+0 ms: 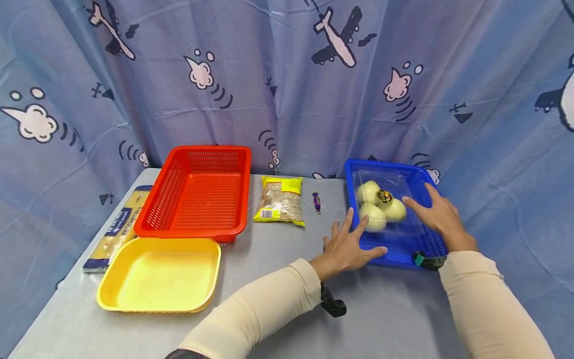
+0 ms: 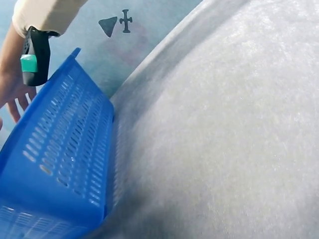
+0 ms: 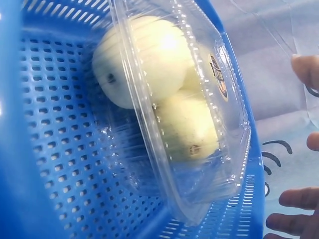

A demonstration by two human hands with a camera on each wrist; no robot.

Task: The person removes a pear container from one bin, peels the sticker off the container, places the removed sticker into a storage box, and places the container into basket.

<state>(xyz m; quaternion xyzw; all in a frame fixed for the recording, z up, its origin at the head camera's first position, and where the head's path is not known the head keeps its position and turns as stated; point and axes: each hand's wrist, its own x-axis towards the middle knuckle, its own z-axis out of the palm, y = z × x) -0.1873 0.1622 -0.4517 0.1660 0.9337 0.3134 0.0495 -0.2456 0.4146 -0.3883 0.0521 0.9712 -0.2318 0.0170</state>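
Note:
Pale round fruits lie inside a clear plastic clamshell box, which sits in a blue perforated basket at the right of the table. A dark round label marks the lid. My left hand is at the basket's near left corner, fingers spread; whether it touches the rim cannot be told. Over the basket's right side is my right hand, thumb pointing toward the box, holding nothing. Its spread fingertips show apart from the box in the right wrist view. The left wrist view catches the basket's outer wall.
A red basket stands at the back left, with a yellow tray in front and a long packet beside them. Between the baskets lie a yellow-edged bag of grain-like food and a purple wrapped sweet. A patterned curtain hangs behind.

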